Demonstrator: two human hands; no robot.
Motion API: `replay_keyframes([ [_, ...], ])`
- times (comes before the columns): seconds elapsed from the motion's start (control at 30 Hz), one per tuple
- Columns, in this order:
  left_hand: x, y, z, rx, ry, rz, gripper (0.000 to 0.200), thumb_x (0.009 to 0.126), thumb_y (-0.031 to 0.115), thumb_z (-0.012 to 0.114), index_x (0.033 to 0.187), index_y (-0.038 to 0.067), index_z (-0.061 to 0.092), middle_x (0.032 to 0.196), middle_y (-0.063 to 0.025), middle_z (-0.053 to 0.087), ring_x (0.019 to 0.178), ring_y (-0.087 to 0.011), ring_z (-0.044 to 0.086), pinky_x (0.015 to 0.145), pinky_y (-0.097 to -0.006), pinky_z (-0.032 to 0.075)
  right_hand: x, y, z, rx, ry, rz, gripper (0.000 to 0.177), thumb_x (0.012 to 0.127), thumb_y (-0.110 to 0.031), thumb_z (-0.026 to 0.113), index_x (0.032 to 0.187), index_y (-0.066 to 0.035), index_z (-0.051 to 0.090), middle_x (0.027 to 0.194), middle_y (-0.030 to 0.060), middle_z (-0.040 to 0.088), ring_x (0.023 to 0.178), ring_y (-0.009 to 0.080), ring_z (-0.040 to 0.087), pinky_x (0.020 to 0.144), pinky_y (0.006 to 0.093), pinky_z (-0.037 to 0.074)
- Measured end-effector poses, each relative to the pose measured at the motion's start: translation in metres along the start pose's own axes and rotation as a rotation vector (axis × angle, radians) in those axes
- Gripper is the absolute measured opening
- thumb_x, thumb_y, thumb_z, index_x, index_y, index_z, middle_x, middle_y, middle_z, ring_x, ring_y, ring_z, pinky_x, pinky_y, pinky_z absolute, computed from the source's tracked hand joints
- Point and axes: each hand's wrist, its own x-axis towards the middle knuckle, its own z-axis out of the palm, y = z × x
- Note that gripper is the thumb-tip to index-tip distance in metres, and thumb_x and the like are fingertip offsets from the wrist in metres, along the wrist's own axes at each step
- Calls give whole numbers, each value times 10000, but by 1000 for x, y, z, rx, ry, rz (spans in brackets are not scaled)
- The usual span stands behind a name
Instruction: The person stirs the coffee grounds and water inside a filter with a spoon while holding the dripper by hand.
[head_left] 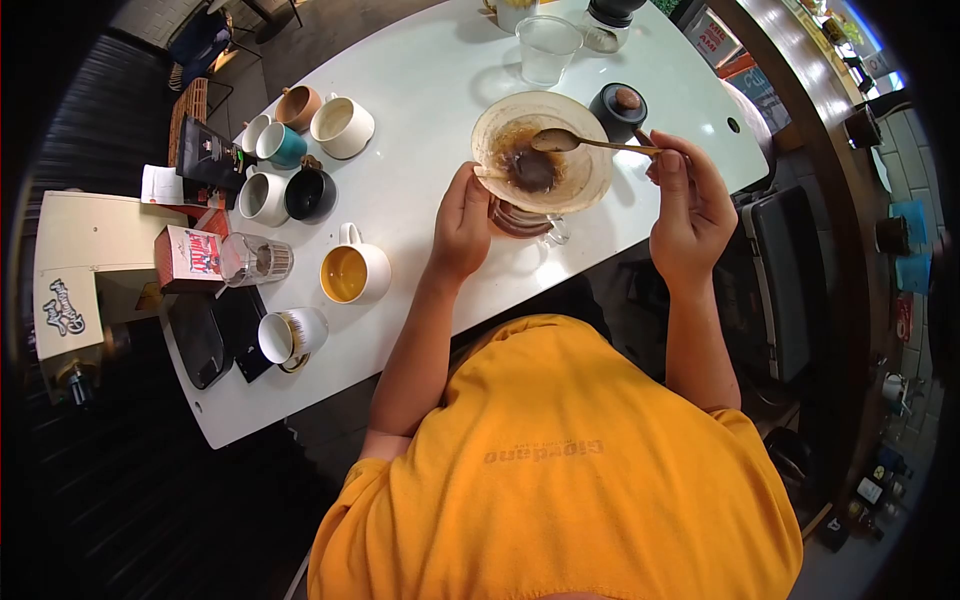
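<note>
My left hand (464,225) is closed on the left edge of a wide, pale coffee dripper (590,175), its thumb near the rim. Dark wet coffee (532,172) lies at the bottom, with brown smears up the wall. Below the dripper, partly hidden by it, is a glass server (524,222) with a clear handle. My right hand (692,205) pinches the handle end of a spoon (557,140), whose bowl hangs over the dripper's inside. A dark, lidded jar (619,108) stands just behind, between the dripper and my right hand.
The white table (420,100) carries a clear plastic cup (549,48) at the back. Several mugs cluster at left, including a teal cup (283,146) and a white mug with yellow inside (352,270). A lying glass (258,259), red box (188,257) and phone (196,340) are nearer the left edge.
</note>
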Motion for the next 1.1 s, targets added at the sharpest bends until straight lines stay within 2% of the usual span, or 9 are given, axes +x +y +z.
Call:
replay_keyframes([
  [0.03,0,0,-2,-1,0,1,291,1047,229,317,1036,23,522,815,32,481,735,-41,405,668,-201,376,0,0,0,0,0,-1,156,934,-10,561,1055,44,644,907,67,633,765,94,571,703,216,472],
  [0.1,0,1,-7,22,-47,9,341,1040,258,319,1199,22,506,915,8,528,751,-61,418,680,-207,370,0,0,-1,-11,-4,-7,159,934,-9,561,1059,47,641,911,69,634,768,96,571,702,215,473],
  [0.33,0,2,0,-14,-8,-8,333,1037,251,321,1188,22,509,892,13,527,739,-60,415,671,-204,366,1,1,0,4,-8,1,160,935,-14,562,1062,46,640,921,73,637,773,96,572,698,215,472],
  [0.4,1,11,-1,19,1,15,308,1047,249,315,1010,23,523,789,31,472,711,-40,394,649,-194,364,1,1,-1,-9,-16,-2,160,936,-15,562,1061,45,640,919,72,637,771,95,572,696,216,471],
  [0.83,0,6,-1,21,22,26,299,1046,241,319,1028,23,523,811,26,488,729,-39,403,664,-201,369,0,1,2,-15,-2,10,157,936,-21,566,1054,47,643,904,69,631,761,95,568,688,216,465],
  [0.9,-1,-2,-4,35,-18,18,331,1039,246,309,1168,27,521,880,12,529,720,-58,414,647,-203,362,1,0,1,-21,-22,2,157,936,-21,566,1055,46,643,907,69,630,761,94,567,690,215,465],
  [1.1,2,5,-1,45,-11,46,331,1039,246,310,1170,22,514,893,7,528,728,-59,417,652,-205,365,0,3,1,10,-11,20,158,934,-21,569,1058,42,644,911,66,630,766,92,569,694,213,469],
])
